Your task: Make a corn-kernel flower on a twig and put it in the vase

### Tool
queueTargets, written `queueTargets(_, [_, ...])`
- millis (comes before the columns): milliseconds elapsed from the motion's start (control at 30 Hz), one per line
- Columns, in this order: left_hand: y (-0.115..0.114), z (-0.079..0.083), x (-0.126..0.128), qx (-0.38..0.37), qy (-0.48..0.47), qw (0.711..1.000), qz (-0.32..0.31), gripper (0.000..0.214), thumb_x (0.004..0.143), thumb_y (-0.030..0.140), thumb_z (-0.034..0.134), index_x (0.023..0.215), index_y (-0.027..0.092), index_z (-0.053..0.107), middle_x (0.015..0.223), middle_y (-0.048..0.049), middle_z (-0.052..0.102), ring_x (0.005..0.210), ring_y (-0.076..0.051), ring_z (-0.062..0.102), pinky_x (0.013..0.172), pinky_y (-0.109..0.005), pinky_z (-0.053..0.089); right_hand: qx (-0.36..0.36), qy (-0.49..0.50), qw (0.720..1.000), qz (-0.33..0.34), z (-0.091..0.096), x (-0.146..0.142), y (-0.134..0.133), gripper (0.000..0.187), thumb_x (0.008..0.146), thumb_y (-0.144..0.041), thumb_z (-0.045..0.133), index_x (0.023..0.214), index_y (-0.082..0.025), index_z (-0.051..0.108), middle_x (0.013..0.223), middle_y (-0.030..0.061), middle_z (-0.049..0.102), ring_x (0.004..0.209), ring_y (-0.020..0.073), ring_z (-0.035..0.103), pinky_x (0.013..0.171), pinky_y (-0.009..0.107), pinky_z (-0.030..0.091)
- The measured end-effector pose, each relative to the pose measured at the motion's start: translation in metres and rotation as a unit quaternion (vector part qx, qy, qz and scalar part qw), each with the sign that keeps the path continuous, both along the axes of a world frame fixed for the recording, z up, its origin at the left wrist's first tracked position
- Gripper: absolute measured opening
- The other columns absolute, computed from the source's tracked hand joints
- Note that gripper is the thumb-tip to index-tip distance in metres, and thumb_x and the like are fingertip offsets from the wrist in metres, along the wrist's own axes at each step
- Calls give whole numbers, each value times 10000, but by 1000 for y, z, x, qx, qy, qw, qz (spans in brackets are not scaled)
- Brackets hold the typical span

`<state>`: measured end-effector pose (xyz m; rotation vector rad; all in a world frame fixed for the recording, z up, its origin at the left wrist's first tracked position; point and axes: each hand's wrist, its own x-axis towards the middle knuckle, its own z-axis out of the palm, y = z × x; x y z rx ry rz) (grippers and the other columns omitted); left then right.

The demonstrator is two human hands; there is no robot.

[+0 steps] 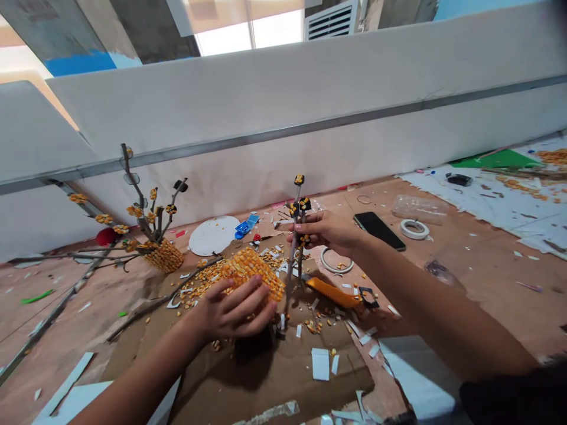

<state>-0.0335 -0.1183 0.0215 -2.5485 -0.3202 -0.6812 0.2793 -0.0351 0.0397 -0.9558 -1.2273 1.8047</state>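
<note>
My left hand [241,310] is wrapped round a cup-like pot covered in corn kernels [248,267], which is tilted above the cardboard. My right hand [325,231] pinches a pair of thin twigs [291,268] upright, just right of the pot. Small flowers of yellow kernels on black pieces [299,179] are fixed along the twigs. Their lower ends hang near the pot's right side. Behind my right hand's twigs, an orange utility knife [333,292] lies on the cardboard sheet [328,378]. Loose corn kernels [204,280] are scattered around the pot.
A finished-looking kernel-covered pot [165,255] with flowered branches stands at the left. A white disc [215,235], blue clip-like piece [247,225], phone [380,231] and tape roll [414,229] lie toward the back. Paper scraps and a loose branch [163,302] surround the work. A white partition [274,159] rises behind.
</note>
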Motion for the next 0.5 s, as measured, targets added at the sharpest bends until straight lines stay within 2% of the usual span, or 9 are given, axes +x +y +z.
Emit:
queueTargets(67, [1, -3, -3, 18, -17, 999, 21, 547, 813, 185, 855, 1216, 509, 675, 1144, 131, 793, 1059, -167, 766, 1060, -366, 474, 2, -2, 1000, -4, -1, 0, 0, 264, 772, -335, 907, 967, -184, 812, 1004, 129, 836, 839, 205, 778, 640, 268, 591])
queueTargets(167, [4, -6, -8, 30, -60, 996, 65, 604, 804, 139, 846, 1260, 484, 650, 1208, 81, 772, 1106, -211, 751, 1070, -417, 462, 5, -6, 1000, -11, 0, -1, 1, 263, 743, -332, 922, 938, -188, 820, 989, 126, 836, 835, 206, 771, 639, 271, 589])
queueTargets(233, [11, -7, -10, -7, -149, 982, 120, 661, 785, 153, 847, 1338, 420, 604, 1265, -4, 741, 1163, -274, 723, 1064, -480, 478, 10, -9, 1000, -18, 0, -1, 0, 258, 733, -339, 927, 915, -192, 819, 976, 123, 835, 830, 207, 769, 634, 275, 583])
queueTargets(267, [16, -8, -11, -43, -210, 964, 158, 690, 770, 183, 859, 1372, 370, 578, 1287, -55, 719, 1190, -307, 704, 1054, -510, 495, 13, -11, 1000, -23, 0, -1, 0, 256, 731, -344, 927, 907, -194, 816, 970, 121, 836, 831, 208, 769, 634, 276, 579])
queueTargets(300, [23, -8, -12, -92, -272, 937, 198, 729, 748, 224, 879, 1394, 316, 554, 1302, -99, 695, 1215, -335, 684, 1039, -529, 518, 17, -12, 999, -27, -1, -2, 0, 258, 730, -348, 928, 905, -197, 813, 965, 119, 836, 833, 210, 770, 637, 279, 576])
queueTargets(333, [32, -8, -14, -146, -338, 898, 239, 748, 725, 257, 897, 1385, 269, 547, 1297, -126, 677, 1210, -346, 678, 1020, -532, 544, 21, -14, 999, -32, -1, -3, -1, 261, 730, -351, 927, 906, -198, 810, 964, 117, 836, 840, 210, 771, 643, 281, 575])
queueTargets(400, [53, -8, -21, -266, -456, 797, 293, 761, 694, 294, 906, 1354, 219, 535, 1277, -138, 663, 1096, -313, 716, 949, -502, 602, 29, -19, 998, -42, -2, -5, -2, 272, 734, -357, 926, 920, -200, 805, 970, 111, 837, 860, 211, 772, 671, 288, 574])
queueTargets(467, [76, -12, -33, -319, -548, 698, 332, 753, 664, 291, 916, 1303, 222, 524, 1271, -128, 656, 1068, -287, 724, 953, -486, 619, 35, -28, 998, -51, -3, -8, -4, 286, 738, -363, 925, 938, -198, 803, 978, 109, 837, 881, 213, 773, 707, 301, 579])
queueTargets(500, [87, -14, -40, -323, -561, 682, 341, 733, 671, 277, 904, 1288, 227, 511, 1269, -127, 656, 1081, -286, 721, 954, -491, 623, 38, -32, 997, -55, -3, -10, -5, 295, 739, -369, 925, 945, -197, 802, 981, 109, 837, 885, 214, 774, 717, 306, 580])
